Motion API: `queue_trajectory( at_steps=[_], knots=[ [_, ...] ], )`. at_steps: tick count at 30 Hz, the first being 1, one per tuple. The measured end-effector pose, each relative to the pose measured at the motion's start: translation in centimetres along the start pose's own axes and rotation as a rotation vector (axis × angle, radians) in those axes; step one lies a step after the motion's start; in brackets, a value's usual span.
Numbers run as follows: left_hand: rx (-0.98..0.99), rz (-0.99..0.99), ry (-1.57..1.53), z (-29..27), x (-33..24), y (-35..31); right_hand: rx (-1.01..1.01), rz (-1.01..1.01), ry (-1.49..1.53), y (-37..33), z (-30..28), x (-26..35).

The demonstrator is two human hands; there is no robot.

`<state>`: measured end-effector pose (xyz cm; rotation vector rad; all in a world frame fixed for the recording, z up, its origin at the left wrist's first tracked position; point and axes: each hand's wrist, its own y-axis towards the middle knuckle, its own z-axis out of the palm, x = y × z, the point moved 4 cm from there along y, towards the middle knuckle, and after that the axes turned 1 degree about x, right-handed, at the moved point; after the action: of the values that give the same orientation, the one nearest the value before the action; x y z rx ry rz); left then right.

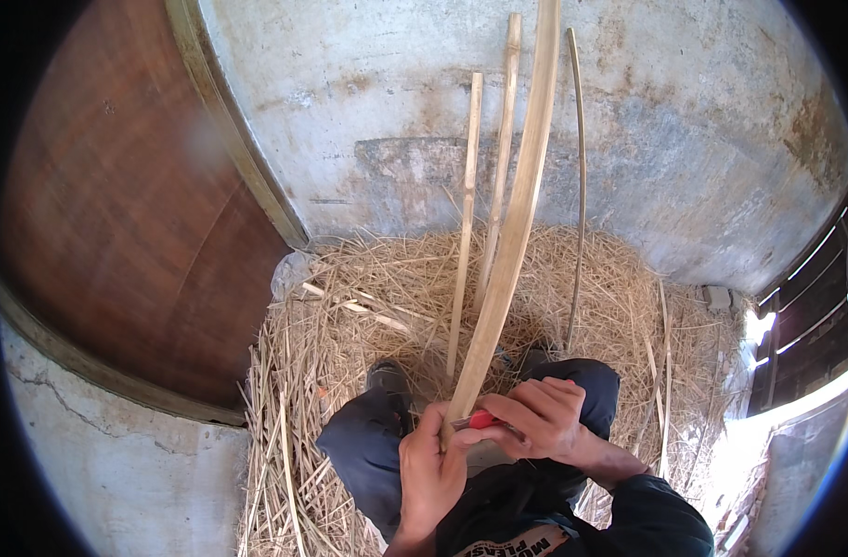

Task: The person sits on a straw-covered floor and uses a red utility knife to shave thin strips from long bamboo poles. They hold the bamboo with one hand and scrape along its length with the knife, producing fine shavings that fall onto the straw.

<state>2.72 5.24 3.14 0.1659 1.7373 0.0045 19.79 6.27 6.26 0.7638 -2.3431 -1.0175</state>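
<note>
- Nearest, the person's left grip [430, 473] is closed around the lower end of a long, flat pale strip [512, 251], thumb along it.
- The right grip [543, 418] is clenched on a red-handled tool [482, 420], whose tip meets the strip close to the left thumb; fingers hide part of the handle.
- Both grips sit between the knees of dark trousers [363, 455].
- The strip slants up and away from the hands, running past the upper edge of the view.
- Beyond the knees, loose straw [619, 278] covers the floor.
- Two pale sticks [470, 186] rise left of the strip, and a thin, darker stick [577, 139] right of it.
- Farthest back stands a stained grey wall [702, 139], with a brown door [117, 186] at left.
</note>
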Motion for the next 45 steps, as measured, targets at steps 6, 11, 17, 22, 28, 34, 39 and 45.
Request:
queue_trajectory(
  at_steps=[6,11,17,22,28,34,39,45],
  knots=[
    [0.214,-0.11,0.032,0.6,2.5,-4.0,-0.452,0.718,-0.139,-0.3,-5.1,-12.8],
    [0.103,-0.148,0.021,-0.6,3.6,-3.1,-0.336,0.457,0.028,0.8,-5.2,-10.3],
    [0.015,-0.06,-0.107,-1.5,2.0,-0.6,-0.033,0.215,0.173,-1.4,-1.4,-5.2],
    [0.03,-0.03,-0.03,-0.9,0.5,0.2,0.038,0.121,0.254,-2.0,0.6,-2.6],
    [0.003,0.034,0.009,-0.2,-0.1,0.0,0.05,0.071,0.224,-1.6,0.9,-1.4],
    [-0.031,0.097,0.074,-0.2,-1.1,0.1,0.028,0.051,0.205,-1.5,1.0,-1.3],
    [-0.053,0.098,0.141,-0.1,-1.7,0.2,-0.006,0.038,0.169,-1.3,0.9,-1.2],
    [-0.086,0.122,0.141,0.0,-1.5,0.1,0.009,0.039,0.133,-1.1,0.6,-1.0]
  ],
)
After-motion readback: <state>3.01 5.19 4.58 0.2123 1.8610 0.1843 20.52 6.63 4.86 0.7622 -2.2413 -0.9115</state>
